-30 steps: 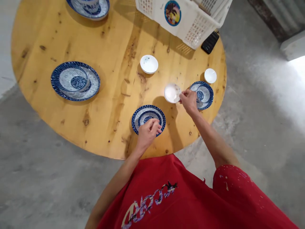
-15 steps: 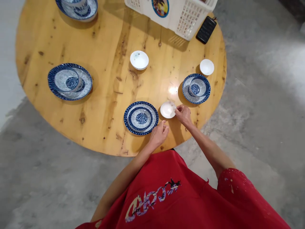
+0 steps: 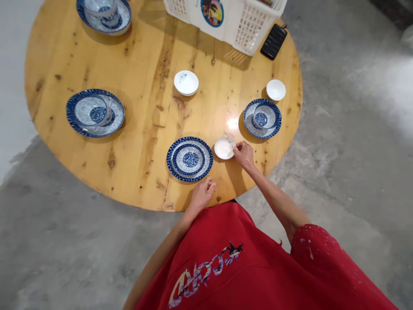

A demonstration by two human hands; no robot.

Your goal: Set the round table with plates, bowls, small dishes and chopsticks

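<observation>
My right hand (image 3: 244, 155) pinches the right rim of a small white dish (image 3: 223, 148), with thumb and fingers closed on it. This dish sits on the table, just right of a large blue-and-white plate (image 3: 170, 167) that has a smaller matching piece (image 3: 190, 159) set in its middle. Below that plate, close to the table's near edge, my left hand (image 3: 202, 193) is loosely closed, its fingers curled and nothing seen in them. To the upper right of my right hand, a blue-patterned bowl (image 3: 265, 118) stands in a matching plate (image 3: 263, 134), beside a small white bowl (image 3: 276, 89).
The round wooden table (image 3: 135, 155) holds more blue-and-white plates (image 3: 71, 113) with bowls on the left and far left. A stack of white dishes (image 3: 186, 82) stands near the middle. At the back are a white plastic basket (image 3: 250, 30) and a black phone-like object (image 3: 273, 41).
My left hand has drawn back, down and left, away from the white dish. My right hand keeps its pinch on the dish rim. The whole view has shifted slightly.
</observation>
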